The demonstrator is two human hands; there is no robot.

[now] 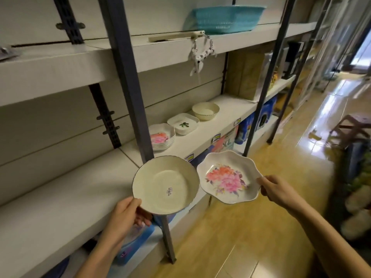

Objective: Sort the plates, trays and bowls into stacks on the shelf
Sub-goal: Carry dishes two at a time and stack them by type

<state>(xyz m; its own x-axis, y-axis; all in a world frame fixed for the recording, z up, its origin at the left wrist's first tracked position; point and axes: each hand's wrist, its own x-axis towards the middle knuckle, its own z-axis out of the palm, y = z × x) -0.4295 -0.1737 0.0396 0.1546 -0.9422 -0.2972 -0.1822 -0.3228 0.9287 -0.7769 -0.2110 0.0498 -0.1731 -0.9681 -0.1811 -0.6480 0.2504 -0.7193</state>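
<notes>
Left hand (125, 215) grips cream bowl (165, 184), right hand (278, 190) the floral plate (228, 177); shelf post (128, 81) blocks the stacked floral plates (161, 138).

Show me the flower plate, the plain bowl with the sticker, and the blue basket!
flower plate (228, 178): head view, on the painted pink flowers in its middle.
plain bowl (160, 183): head view, on its cream inside bottom, left of the sticker.
blue basket (224, 20): head view, on its mesh front wall.

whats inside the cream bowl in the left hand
Only a small barcode sticker shows inside the cream bowl held by the left hand; the rest is bare. The underside is hidden, apart from fingers curling beneath its near rim.
</notes>
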